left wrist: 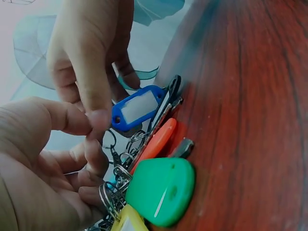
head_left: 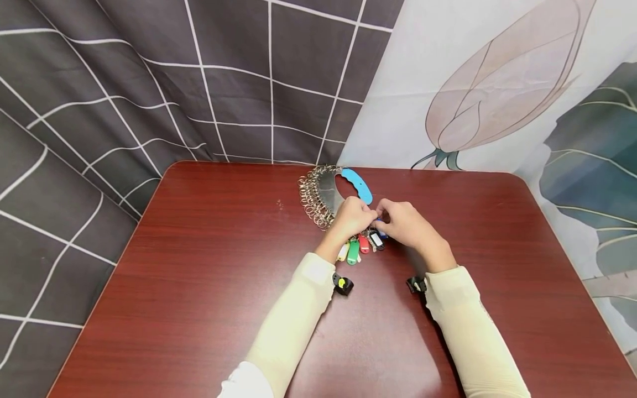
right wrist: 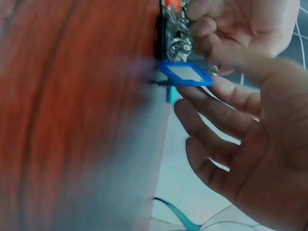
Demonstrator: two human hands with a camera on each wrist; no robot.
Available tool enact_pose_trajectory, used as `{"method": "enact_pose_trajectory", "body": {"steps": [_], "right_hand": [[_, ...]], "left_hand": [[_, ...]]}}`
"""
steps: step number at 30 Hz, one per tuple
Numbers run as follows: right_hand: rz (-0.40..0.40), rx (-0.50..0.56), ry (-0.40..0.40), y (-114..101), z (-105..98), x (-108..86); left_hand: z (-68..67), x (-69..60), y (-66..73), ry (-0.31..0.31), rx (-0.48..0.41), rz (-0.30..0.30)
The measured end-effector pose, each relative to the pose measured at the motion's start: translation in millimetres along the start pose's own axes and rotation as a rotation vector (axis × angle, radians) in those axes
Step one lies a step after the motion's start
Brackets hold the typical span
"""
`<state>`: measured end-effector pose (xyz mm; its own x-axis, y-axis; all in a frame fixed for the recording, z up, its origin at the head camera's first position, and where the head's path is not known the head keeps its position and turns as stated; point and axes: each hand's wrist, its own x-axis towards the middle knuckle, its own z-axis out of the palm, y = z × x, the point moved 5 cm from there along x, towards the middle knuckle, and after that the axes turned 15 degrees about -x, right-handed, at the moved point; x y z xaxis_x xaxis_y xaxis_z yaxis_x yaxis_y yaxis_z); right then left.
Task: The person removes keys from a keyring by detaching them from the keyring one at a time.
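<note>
Blue tag: pale label in its frame, (left wrist: 138,108) hanging at the far right of the tag row, by your right fingers.
Right hand: (head_left: 405,221) thumb and forefinger drawn close in a pinch at the tag's ring end; the other fingers lie behind the tag, probably to stop it swinging.
Left hand: (head_left: 352,215) fingers curled in, tips meeting your right ones over a small ring (left wrist: 111,138); you appear to be bracing it. Exact grip hidden where the fingertips overlap.
Other tags: yellow (left wrist: 129,220), green (head_left: 353,252), red (head_left: 364,244) and black-edged (head_left: 376,240), fanned on the near side of your hands, presumably because their rings hang from one curved edge.
Key holder: curved metal plate (head_left: 328,190) lying flat near the table's far edge; blue handle (head_left: 357,185) on its inner side, bare rings (head_left: 307,202) spread outward on the left. Lying flat, it likely keeps the rings apart for you.
Sleeves: cream, (head_left: 288,320) a black strap at each wrist.
Table: reddish-brown wood grain, (head_left: 199,276) glossy, light reflected nearest you.
Room: dark cloth with white grid (head_left: 239,94) behind and left; pale curtain with plant print (head_left: 393,121) behind and right.
</note>
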<state>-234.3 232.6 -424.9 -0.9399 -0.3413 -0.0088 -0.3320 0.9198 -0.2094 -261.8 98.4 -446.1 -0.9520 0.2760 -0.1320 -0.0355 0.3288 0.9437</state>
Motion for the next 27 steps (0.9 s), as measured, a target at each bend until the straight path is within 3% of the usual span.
{"method": "enact_pose_trajectory", "body": {"steps": [7,18,22,27], "right_hand": [[0.006,-0.069,0.037,-2.7,-2.2,-0.7],[0.011,-0.022,0.096,2.1,-4.4,-0.2],[0.024,0.003,0.090,4.6,-2.7,1.5],[0.034,0.026,0.088,6.0,-2.3,1.9]], "left_hand": [[-1.3,-1.2,-0.5,0.020,-0.018,0.008],[-11.7,-3.0,7.6,0.022,0.102,0.127],[-12.3,-4.9,9.8,-0.010,0.163,0.150],[-7.1,-6.5,11.0,-0.046,0.184,0.125]]}}
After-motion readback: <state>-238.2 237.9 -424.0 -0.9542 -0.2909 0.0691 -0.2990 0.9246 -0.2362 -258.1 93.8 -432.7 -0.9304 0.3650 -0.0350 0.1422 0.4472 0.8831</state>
